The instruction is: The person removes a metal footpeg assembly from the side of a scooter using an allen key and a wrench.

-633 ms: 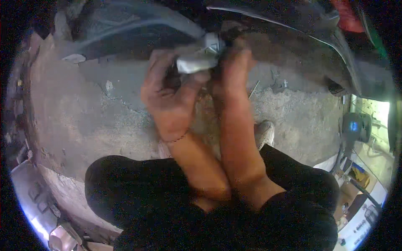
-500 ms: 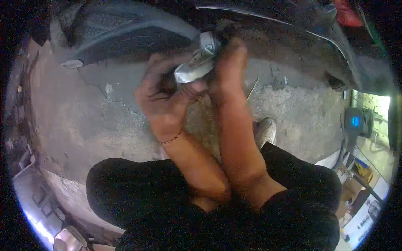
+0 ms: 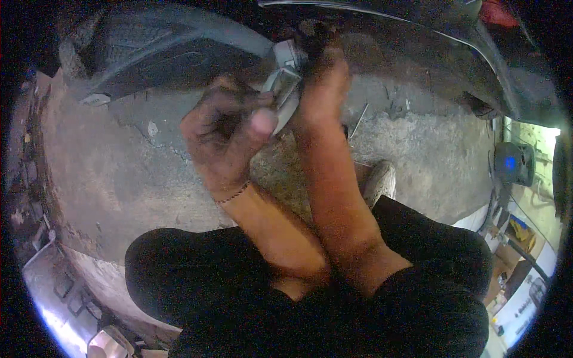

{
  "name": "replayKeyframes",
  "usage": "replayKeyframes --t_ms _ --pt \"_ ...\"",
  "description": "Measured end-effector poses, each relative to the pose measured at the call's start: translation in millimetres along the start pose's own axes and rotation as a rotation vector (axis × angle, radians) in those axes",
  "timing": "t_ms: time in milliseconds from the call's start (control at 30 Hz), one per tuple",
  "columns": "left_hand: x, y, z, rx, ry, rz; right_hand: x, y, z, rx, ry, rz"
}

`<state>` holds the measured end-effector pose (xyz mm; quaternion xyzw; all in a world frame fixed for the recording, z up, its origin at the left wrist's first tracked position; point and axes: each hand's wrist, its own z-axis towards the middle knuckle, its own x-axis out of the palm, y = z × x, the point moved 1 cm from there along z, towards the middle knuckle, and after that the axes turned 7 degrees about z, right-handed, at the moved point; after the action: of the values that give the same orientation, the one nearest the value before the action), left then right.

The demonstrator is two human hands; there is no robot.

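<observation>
A shiny silver part point(image 3: 285, 86), curved and with a boxy upper end, is pinched between the thumb and fingers of my left hand point(image 3: 230, 125). Its exact kind does not show. Right beside it, my right hand point(image 3: 325, 86) reaches up close to the part's upper end, its fingers blurred and lost in shadow. A dark vehicle body panel point(image 3: 394, 51) hangs over both hands. To the left, a dark grey curved trim piece point(image 3: 197, 30) runs in close to the silver part.
A thin rod point(image 3: 359, 121) lies on the worn concrete floor point(image 3: 441, 161), near my shoe point(image 3: 381, 181). A device with a blue light point(image 3: 512, 164) stands at the right. At lower right there is a white surface point(image 3: 518, 310) with small items. A pale flat piece point(image 3: 95, 99) shows at left.
The silver part has tilted from slanting to steeper, its lower end swinging towards the right. My left hand has shifted slightly left and down, its thumb now over the part. My right hand stays near.
</observation>
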<state>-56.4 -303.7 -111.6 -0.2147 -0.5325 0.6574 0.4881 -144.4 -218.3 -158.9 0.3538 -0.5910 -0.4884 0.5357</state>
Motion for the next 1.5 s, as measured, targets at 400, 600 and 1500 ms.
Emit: replayKeyframes --t_ms 400,600,1500 --pt "4.1 -0.2 -5.9 -0.127 -0.449 0.043 -15.6 20.9 5.5 -0.217 0.088 -0.922" --pt "-58.1 13.4 -17.4 0.017 -0.704 -0.961 10.6 131.7 -32.0 -0.392 0.239 -0.332" --pt "-48.1 -42.5 -13.9 0.109 -0.691 -0.722 -30.4 64.7 -32.2 -1.092 1.774 -0.91"
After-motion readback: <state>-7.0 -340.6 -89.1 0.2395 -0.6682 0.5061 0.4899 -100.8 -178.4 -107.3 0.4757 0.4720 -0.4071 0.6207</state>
